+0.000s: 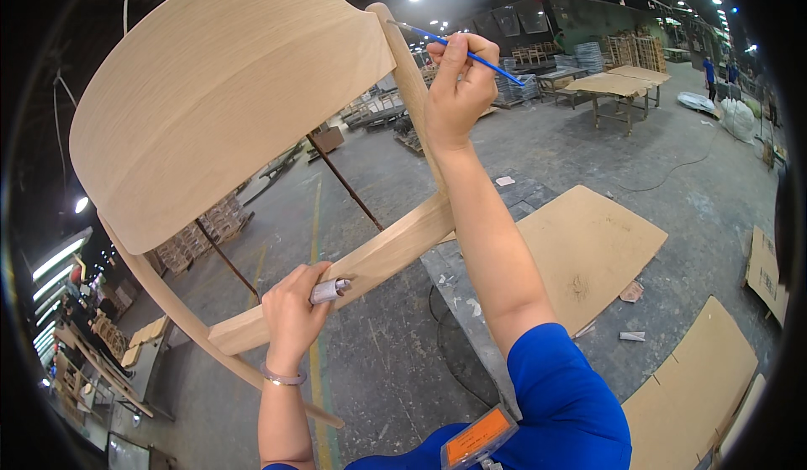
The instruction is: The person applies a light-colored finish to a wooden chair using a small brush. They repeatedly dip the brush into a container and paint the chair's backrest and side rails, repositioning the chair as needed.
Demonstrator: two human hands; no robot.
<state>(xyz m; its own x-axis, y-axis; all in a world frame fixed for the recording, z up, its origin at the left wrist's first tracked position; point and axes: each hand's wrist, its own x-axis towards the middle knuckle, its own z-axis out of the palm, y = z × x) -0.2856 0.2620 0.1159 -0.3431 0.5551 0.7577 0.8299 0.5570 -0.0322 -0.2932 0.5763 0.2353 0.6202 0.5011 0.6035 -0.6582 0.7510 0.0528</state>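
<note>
A pale wooden chair frame with a wide curved backrest (227,100) stands tilted before me. My right hand (458,92) is closed round a thin blue-handled paintbrush (507,75). The brush's tip is at the top of the right post (409,79), near the backrest's upper right corner. My left hand (290,310) is closed on a small whitish tube (323,292), its narrow end pointing right. That hand rests against the lower crossrail (395,247), and its fingers are partly hidden behind the tube and rail.
Two dark thin rods (345,182) show beyond the frame, between backrest and crossrail. A cardboard sheet (588,251) covers a low surface on my right, with another sheet (698,386) nearer. Farther off stand a cardboard-topped table (618,81), stacked wood and people in blue.
</note>
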